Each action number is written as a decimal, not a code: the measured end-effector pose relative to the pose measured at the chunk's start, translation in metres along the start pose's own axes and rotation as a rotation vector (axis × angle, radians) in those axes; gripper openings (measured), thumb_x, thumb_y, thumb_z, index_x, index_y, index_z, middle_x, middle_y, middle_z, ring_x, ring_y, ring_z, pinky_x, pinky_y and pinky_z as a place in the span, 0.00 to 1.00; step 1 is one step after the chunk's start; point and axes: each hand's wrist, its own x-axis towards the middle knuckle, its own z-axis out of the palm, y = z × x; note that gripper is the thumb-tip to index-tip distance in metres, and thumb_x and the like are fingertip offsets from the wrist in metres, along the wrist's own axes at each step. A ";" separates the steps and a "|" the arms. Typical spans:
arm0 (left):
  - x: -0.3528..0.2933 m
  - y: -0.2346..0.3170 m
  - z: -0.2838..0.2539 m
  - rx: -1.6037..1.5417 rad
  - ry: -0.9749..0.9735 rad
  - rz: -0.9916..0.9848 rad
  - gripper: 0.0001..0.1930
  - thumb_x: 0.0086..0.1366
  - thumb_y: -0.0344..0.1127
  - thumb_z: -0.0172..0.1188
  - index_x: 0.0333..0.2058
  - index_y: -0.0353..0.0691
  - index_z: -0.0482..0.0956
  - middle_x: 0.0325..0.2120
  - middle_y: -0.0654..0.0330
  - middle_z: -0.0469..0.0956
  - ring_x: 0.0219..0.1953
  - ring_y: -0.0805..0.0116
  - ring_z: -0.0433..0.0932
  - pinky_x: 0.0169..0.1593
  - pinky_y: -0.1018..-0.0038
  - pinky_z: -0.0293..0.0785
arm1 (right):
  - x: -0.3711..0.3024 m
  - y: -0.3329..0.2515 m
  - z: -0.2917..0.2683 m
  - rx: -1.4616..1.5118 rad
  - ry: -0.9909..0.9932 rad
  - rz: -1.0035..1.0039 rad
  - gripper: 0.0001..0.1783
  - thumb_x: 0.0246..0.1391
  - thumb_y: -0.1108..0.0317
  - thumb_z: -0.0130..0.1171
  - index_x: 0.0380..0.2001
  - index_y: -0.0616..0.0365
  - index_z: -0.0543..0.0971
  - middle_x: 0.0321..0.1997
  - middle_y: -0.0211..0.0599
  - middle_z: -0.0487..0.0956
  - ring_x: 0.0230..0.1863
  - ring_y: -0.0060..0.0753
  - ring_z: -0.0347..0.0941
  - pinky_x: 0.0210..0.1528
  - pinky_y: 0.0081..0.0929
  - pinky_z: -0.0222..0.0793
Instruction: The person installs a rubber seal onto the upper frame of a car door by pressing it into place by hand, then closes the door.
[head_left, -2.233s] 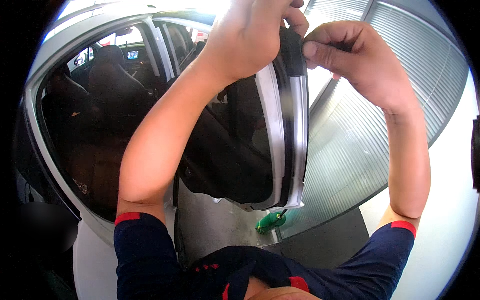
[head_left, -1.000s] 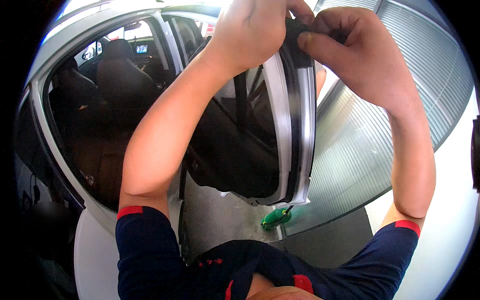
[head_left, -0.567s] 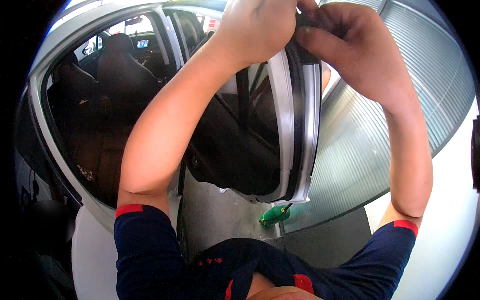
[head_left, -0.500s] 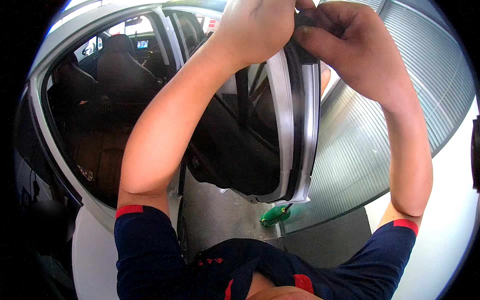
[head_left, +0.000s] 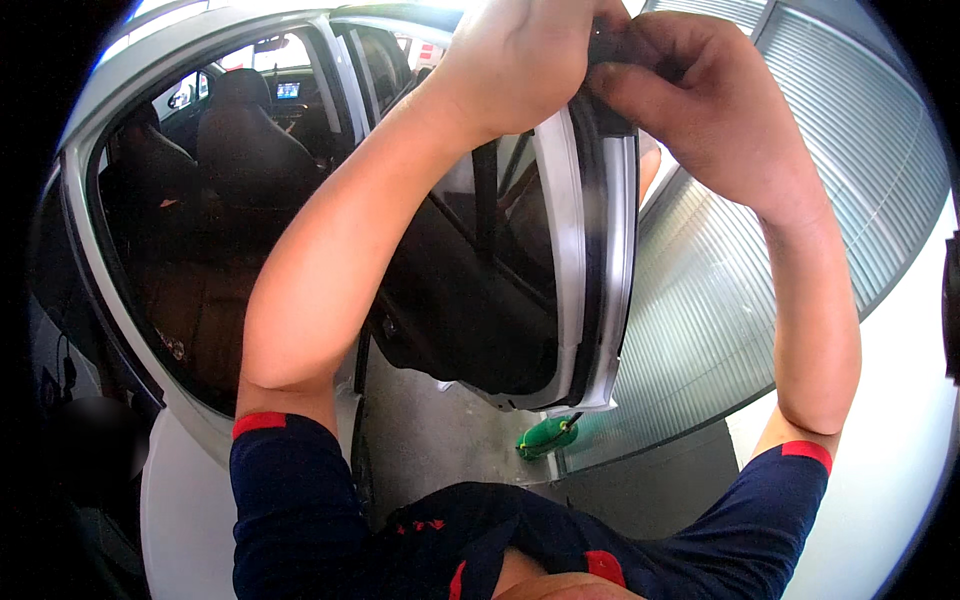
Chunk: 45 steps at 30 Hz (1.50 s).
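An open car door (head_left: 580, 280) stands in front of me, its pale edge toward me and its dark inner panel to the left. Both my hands are raised at its top corner. My left hand (head_left: 525, 70) is bent closed there, most of its fingers hidden or cut off by the upper edge. My right hand (head_left: 715, 105) pinches a black, thin-looking piece (head_left: 612, 48) between its thumb and curled fingers. A fingertip of the left hand meets the same black piece. Whether it is film or rubber trim I cannot tell.
Left of the door is the car's rear opening with dark seats (head_left: 245, 140) inside. A green bottle (head_left: 547, 437) stands on the floor below the door. A ribbed translucent panel (head_left: 700, 300) rises on the right. Part of another person's skin (head_left: 649, 160) shows behind the door.
My hands keep their hold at the door's top corner, with the right shifting very slightly. The view has moved a little; the rest stays in place.
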 end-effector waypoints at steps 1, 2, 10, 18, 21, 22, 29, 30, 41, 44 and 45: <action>-0.001 -0.001 0.001 -0.001 0.000 0.002 0.25 0.79 0.41 0.35 0.34 0.29 0.77 0.39 0.52 0.75 0.40 0.67 0.73 0.50 0.72 0.68 | 0.001 0.001 -0.001 -0.010 0.000 0.005 0.04 0.57 0.77 0.62 0.34 0.67 0.83 0.29 0.31 0.84 0.32 0.18 0.77 0.37 0.21 0.74; -0.002 -0.001 0.002 -0.002 0.017 -0.009 0.25 0.79 0.41 0.35 0.34 0.29 0.77 0.38 0.52 0.75 0.40 0.67 0.73 0.49 0.72 0.68 | 0.001 0.002 -0.001 -0.020 -0.001 0.011 0.04 0.57 0.77 0.62 0.34 0.67 0.83 0.30 0.31 0.84 0.32 0.18 0.77 0.38 0.21 0.74; 0.000 -0.002 0.000 0.006 0.021 0.028 0.26 0.79 0.42 0.34 0.33 0.29 0.77 0.38 0.52 0.76 0.40 0.67 0.73 0.49 0.73 0.68 | 0.003 0.024 -0.004 0.130 -0.066 -0.250 0.03 0.57 0.77 0.61 0.32 0.67 0.82 0.28 0.29 0.82 0.31 0.17 0.76 0.36 0.21 0.73; -0.003 0.010 0.004 -0.145 0.058 -0.252 0.21 0.79 0.46 0.37 0.44 0.33 0.73 0.30 0.61 0.77 0.32 0.77 0.72 0.40 0.79 0.66 | 0.006 0.030 -0.006 0.087 -0.072 -0.215 0.04 0.57 0.78 0.60 0.28 0.65 0.81 0.25 0.28 0.80 0.28 0.17 0.73 0.33 0.21 0.70; -0.003 0.011 0.004 -0.156 0.066 -0.263 0.20 0.79 0.46 0.37 0.45 0.35 0.72 0.27 0.64 0.77 0.30 0.79 0.71 0.38 0.80 0.64 | 0.006 0.029 -0.005 0.098 -0.075 -0.220 0.04 0.57 0.77 0.60 0.28 0.65 0.81 0.24 0.28 0.80 0.28 0.16 0.73 0.32 0.21 0.70; -0.004 0.010 0.006 -0.157 0.066 -0.264 0.20 0.79 0.46 0.37 0.45 0.35 0.72 0.27 0.64 0.77 0.30 0.79 0.71 0.38 0.80 0.64 | 0.006 0.028 -0.005 0.098 -0.076 -0.228 0.04 0.57 0.77 0.60 0.28 0.65 0.81 0.24 0.28 0.80 0.28 0.16 0.73 0.32 0.21 0.70; -0.004 0.009 0.007 -0.197 0.071 -0.246 0.20 0.79 0.46 0.37 0.45 0.35 0.72 0.27 0.63 0.77 0.31 0.78 0.71 0.38 0.79 0.64 | 0.004 0.020 -0.003 0.024 -0.040 -0.228 0.04 0.56 0.76 0.62 0.28 0.65 0.81 0.25 0.28 0.80 0.28 0.17 0.73 0.32 0.21 0.70; -0.003 0.009 0.007 -0.192 0.070 -0.249 0.20 0.79 0.46 0.37 0.45 0.35 0.72 0.27 0.63 0.77 0.31 0.78 0.71 0.38 0.79 0.64 | 0.004 0.013 -0.004 -0.009 -0.027 -0.126 0.05 0.57 0.76 0.62 0.28 0.66 0.81 0.24 0.28 0.80 0.28 0.17 0.73 0.32 0.21 0.70; -0.003 0.003 0.005 -0.154 0.071 -0.156 0.21 0.79 0.46 0.37 0.45 0.34 0.72 0.27 0.63 0.77 0.31 0.78 0.71 0.39 0.79 0.65 | 0.002 0.024 -0.003 0.034 -0.047 -0.220 0.04 0.57 0.77 0.60 0.28 0.65 0.81 0.24 0.27 0.80 0.27 0.15 0.73 0.31 0.20 0.69; -0.004 0.020 0.009 -0.173 0.078 -0.202 0.21 0.79 0.46 0.37 0.44 0.34 0.72 0.27 0.63 0.77 0.31 0.77 0.71 0.39 0.79 0.65 | 0.006 0.031 -0.006 0.115 -0.084 -0.216 0.04 0.57 0.77 0.60 0.28 0.65 0.81 0.25 0.27 0.80 0.27 0.16 0.73 0.31 0.20 0.69; -0.004 0.024 0.011 -0.171 0.085 -0.228 0.21 0.79 0.46 0.37 0.44 0.34 0.72 0.27 0.62 0.76 0.31 0.77 0.71 0.39 0.79 0.65 | 0.007 0.033 -0.006 0.118 -0.087 -0.221 0.04 0.57 0.77 0.60 0.28 0.65 0.81 0.25 0.28 0.80 0.27 0.16 0.73 0.31 0.20 0.69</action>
